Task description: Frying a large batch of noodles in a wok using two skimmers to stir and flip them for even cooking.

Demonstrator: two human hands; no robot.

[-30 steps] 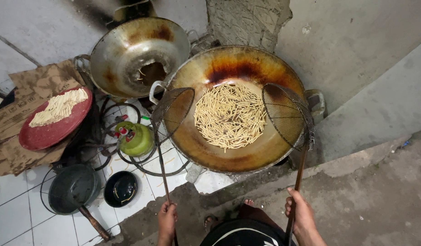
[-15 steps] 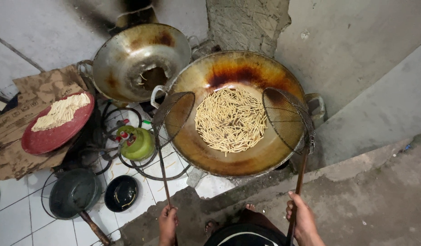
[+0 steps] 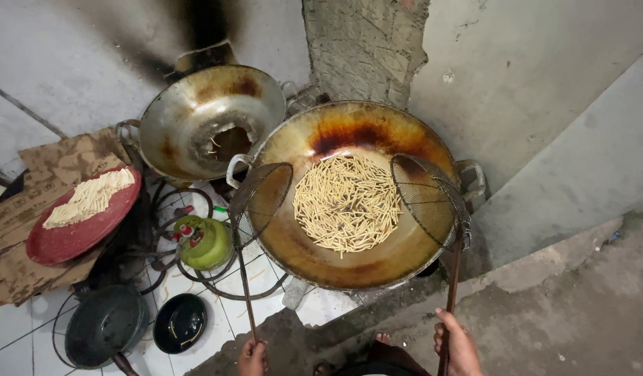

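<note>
Large round oil-stained metal wok (image 3: 304, 240) at centre, filled with oil, pale thin fried sticks (image 3: 347, 202) floating in a loose round heap in its middle, same spot as half a second ago. Second, empty grey metal wok (image 3: 189, 118) behind and to the left, rim touching the big one. Flat red round tray (image 3: 74, 233) with a pile of raw pale sticks at far left, on brown cardboard. Green gas cylinder (image 3: 203, 244) just beside the big wok's left rim, hoses looped round it. Dark round pan (image 3: 104, 325) and small black bowl (image 3: 180, 322) on white tiles at lower left. Left round wire-mesh skimmer (image 3: 260, 198) tilted over the wok's left rim; right round wire-mesh skimmer (image 3: 427, 198) tilted over the right side, both clear of the sticks, barely shifted since earlier. Left hand (image 3: 252, 358) closed around left skimmer's long handle at bottom edge; right hand (image 3: 458, 342) wrapped round right skimmer's handle, unchanged.
</note>
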